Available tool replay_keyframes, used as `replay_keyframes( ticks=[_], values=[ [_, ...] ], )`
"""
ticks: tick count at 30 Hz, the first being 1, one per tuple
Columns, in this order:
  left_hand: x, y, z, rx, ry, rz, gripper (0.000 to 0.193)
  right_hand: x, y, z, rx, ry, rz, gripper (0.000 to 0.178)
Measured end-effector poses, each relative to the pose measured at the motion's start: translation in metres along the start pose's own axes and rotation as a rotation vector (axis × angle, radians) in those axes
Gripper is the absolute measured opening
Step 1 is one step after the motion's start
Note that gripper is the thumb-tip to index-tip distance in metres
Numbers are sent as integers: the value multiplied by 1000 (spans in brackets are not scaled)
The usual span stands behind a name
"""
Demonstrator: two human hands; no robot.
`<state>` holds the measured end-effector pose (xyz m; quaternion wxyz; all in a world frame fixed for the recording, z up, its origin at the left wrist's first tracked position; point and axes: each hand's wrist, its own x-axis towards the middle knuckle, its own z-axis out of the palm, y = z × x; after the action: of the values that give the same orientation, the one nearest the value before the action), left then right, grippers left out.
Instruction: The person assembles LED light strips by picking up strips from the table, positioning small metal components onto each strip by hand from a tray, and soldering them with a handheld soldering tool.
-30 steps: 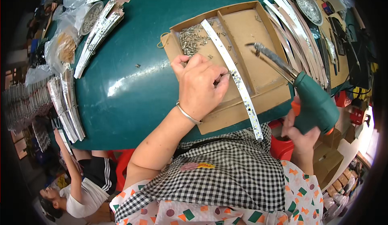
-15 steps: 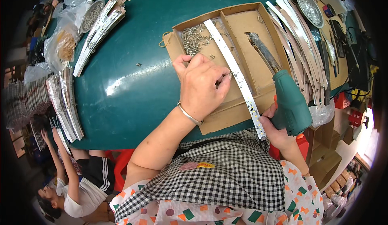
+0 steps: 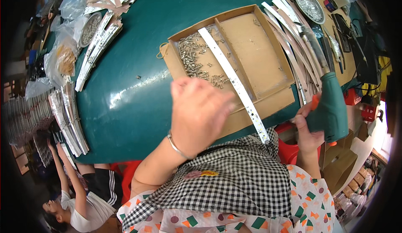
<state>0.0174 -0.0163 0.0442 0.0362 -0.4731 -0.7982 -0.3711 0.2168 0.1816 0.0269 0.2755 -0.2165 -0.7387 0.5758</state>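
A white LED strip (image 3: pixel 231 78) lies slantwise over the cardboard tray (image 3: pixel 247 36), its near end sticking out past the tray toward my apron. My left hand (image 3: pixel 199 113) hovers at the tray's front left corner, just left of the strip; its fingers are smeared by motion, so I cannot see whether they hold anything. Off to the right of the strip, my right hand (image 3: pixel 309 139) grips a green-handled soldering gun (image 3: pixel 333 107), its long metal barrel pointing away from me. Small metal pins (image 3: pixel 190 57) are scattered in the tray's left compartment.
Bundles of strips (image 3: pixel 289 44) lie right of the tray, beside a metal bowl (image 3: pixel 309 6). More strips (image 3: pixel 98 44) and another bowl (image 3: pixel 90 29) are on the left of the green table (image 3: pixel 125 124). Another person (image 3: pixel 90 199) sits at lower left.
My right hand has come off the strip and carried the soldering gun to the right. My left hand has drawn back toward me and left, away from the strip.
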Motion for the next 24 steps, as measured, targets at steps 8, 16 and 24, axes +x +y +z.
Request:
replay_keyframes(
  ticks=[8, 16, 24],
  values=[
    [-6, 32, 24, -130, -345, 363, 30, 29, 22, -17, -290, 162, -239, 49],
    [-14, 44, -40, -41, -251, 424, 29, 46, 34, -44, -838, 114, -284, 64],
    [-42, -103, -138, 551, -208, 69, 29, 55, 40, -48, -883, -9, -320, 63]
  ],
)
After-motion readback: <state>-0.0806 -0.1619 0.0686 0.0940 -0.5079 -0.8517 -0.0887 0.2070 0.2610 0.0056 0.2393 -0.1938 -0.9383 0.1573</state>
